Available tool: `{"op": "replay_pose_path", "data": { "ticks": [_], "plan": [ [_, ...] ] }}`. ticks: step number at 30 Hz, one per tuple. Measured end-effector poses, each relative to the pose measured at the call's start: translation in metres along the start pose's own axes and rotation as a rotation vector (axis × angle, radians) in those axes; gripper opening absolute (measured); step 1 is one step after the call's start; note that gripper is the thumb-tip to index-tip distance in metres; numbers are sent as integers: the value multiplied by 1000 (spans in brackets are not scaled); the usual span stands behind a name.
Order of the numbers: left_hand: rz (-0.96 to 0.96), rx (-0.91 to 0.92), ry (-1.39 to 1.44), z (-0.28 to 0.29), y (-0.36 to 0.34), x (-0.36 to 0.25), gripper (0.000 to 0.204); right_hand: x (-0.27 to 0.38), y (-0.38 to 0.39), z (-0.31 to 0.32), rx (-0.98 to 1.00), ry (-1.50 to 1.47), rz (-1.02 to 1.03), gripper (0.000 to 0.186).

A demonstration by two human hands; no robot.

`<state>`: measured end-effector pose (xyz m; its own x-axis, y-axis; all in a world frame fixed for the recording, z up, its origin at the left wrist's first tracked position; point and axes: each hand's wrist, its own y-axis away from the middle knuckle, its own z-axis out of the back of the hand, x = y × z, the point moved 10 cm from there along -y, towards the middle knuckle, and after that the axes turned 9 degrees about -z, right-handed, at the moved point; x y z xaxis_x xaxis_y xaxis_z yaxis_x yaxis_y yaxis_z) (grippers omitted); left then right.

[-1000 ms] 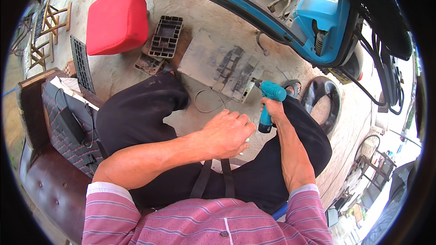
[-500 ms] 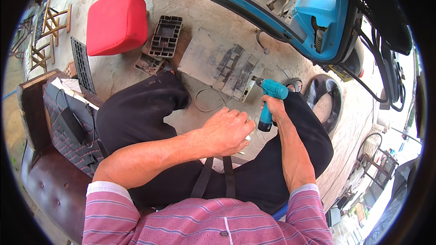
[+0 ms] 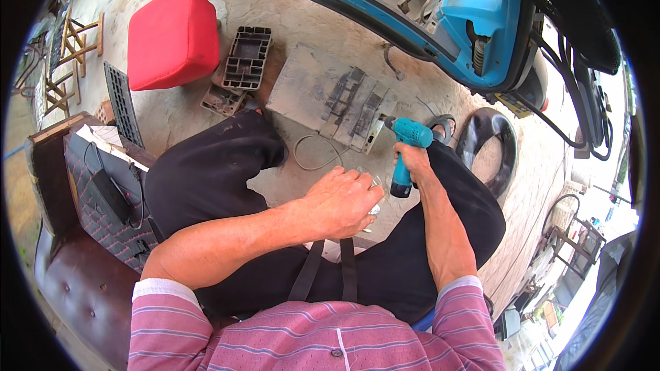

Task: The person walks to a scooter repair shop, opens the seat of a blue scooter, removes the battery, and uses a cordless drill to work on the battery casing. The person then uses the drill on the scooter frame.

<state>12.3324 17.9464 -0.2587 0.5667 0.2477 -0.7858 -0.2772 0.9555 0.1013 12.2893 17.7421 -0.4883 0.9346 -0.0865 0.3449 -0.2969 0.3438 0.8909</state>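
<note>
A teal cordless drill (image 3: 412, 132) with a dark battery base is in my right hand (image 3: 413, 158), its fingers wrapped round the grip. The drill's chuck faces the end of a dusty metal unit (image 3: 361, 106) on the floor; whether its tip touches cannot be told. My left hand (image 3: 344, 200) is closed in front of my lap, palm turned down. A bit of something whitish and shiny (image 3: 375, 206) shows past its fingers, the rest hidden. On the floor, a grey cable (image 3: 297, 158) loops beside the unit.
A flat grey slab (image 3: 300, 81) adjoins the unit. Beyond are a black compartment tray (image 3: 246, 62) and a red cushioned stool (image 3: 173, 38). A blue electric scooter (image 3: 481, 34) stands at far right, near a black tyre (image 3: 505, 158). A brown leather seat (image 3: 86, 295) is at left.
The view has shifted slightly. Both hands keep their holds and nearly the same places; a little more of the shiny whitish thing shows by my left fingers.
</note>
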Motion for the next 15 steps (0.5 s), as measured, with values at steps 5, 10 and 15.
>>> {"op": "replay_pose_path", "data": {
  "ticks": [5, 10, 15],
  "plan": [
    [-2, 12, 6, -4, 0, 1, 33, 0, 3, 0, -8, -8, 10, 7],
    [-33, 56, -16, -23, 4, -6, 34, -2, 2, -2, 1, -8, 17, 10],
    [-78, 222, -7, -51, 12, -16, 36, -4, -2, -1, 13, 49, 52, 7]
  ]
}}
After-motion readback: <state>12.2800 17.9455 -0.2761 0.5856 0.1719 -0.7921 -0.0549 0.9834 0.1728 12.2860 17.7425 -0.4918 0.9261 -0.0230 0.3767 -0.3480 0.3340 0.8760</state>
